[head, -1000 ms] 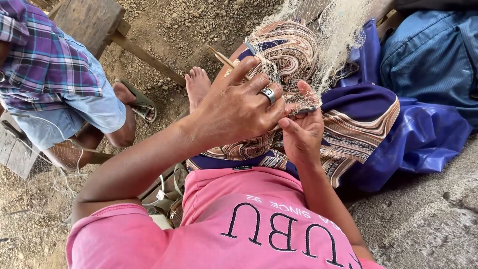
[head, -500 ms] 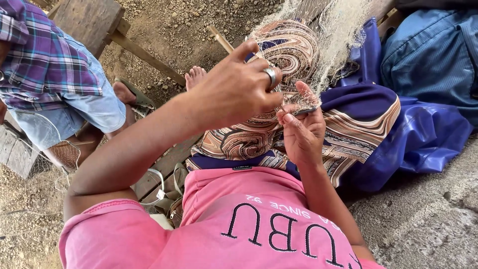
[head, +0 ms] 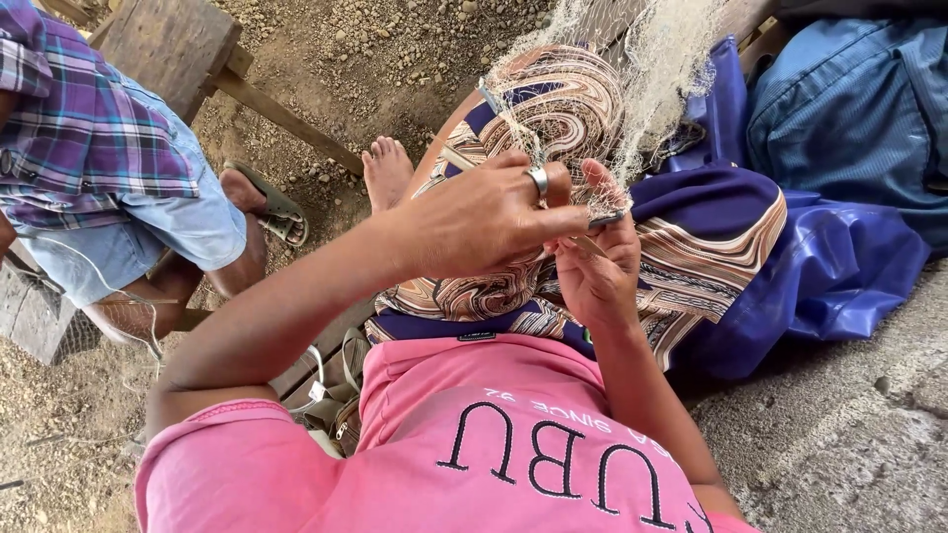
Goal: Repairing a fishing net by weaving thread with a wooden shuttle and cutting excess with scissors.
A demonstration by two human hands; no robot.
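Left hand (head: pixel 484 212) pinches the net (head: pixel 632 79); right hand (head: pixel 592 262) grips a thin tool (head: pixel 607 219). A tug could snag the mesh.

Bare dirt ground under daylight

Pebbly brown dirt ground (head: pixel 415 59) spreads ahead; a weathered wooden bench (head: pixel 168 44) stands upper left, rough grey concrete slab (head: pixel 839 444) lower right.

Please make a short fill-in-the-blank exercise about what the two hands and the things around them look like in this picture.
1. The left hand wears a ring of ____ colour.
2. Both hands meet at a pale fishing ____ draped over the knee.
3. The right hand rests above a patterned skirt; the shirt is ____.

Missing words: silver; net; pink
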